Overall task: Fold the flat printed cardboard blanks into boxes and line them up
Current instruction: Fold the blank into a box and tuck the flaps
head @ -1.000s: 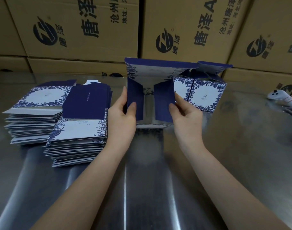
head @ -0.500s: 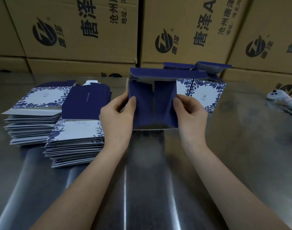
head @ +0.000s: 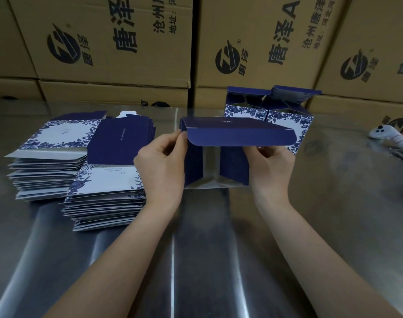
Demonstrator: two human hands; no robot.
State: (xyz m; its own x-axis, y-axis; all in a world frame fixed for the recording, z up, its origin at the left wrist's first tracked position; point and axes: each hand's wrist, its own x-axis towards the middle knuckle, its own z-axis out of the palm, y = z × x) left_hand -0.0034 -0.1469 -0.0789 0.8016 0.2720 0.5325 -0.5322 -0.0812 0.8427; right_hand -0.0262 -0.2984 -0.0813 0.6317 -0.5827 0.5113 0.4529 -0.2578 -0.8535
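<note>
Steel, dull and streaked with reflections, forms the surface (head: 333, 226), and two bare forearms are stretched across it from the near edge. Between the hands a half-formed box (head: 219, 124) is held on its side, its open end turned towards the viewer and its lower edge apparently resting on the surface. The left hand (head: 161, 166) is pinched on the box's left edge, thumb and fingertips meeting at the corner of the lid flap (head: 241, 138). The right hand (head: 272, 167) is curled round the right side, with its thumb tucked under that flap.

Two inner flaps (head: 193, 166) are already folded in, one at each side, with a silvery gap left between them. The long blue lid flap is bent over above them but not yet tucked. The step in hand is therefore judged to be the closing of this end. For the next move, the flap's tongue would need to be bent sharply and slid in behind the inner flaps without being creased.

To the left, just beside the left hand, two stacks of flat blanks (head: 108, 193) are piled. Just behind the held box, two finished boxes (head: 246, 111) are stood side by side with their top flaps raised; the row is to be continued there. A white controller (head: 389, 137) is left at the far right, and brown cartons (head: 113, 42) are stacked along the back.
</note>
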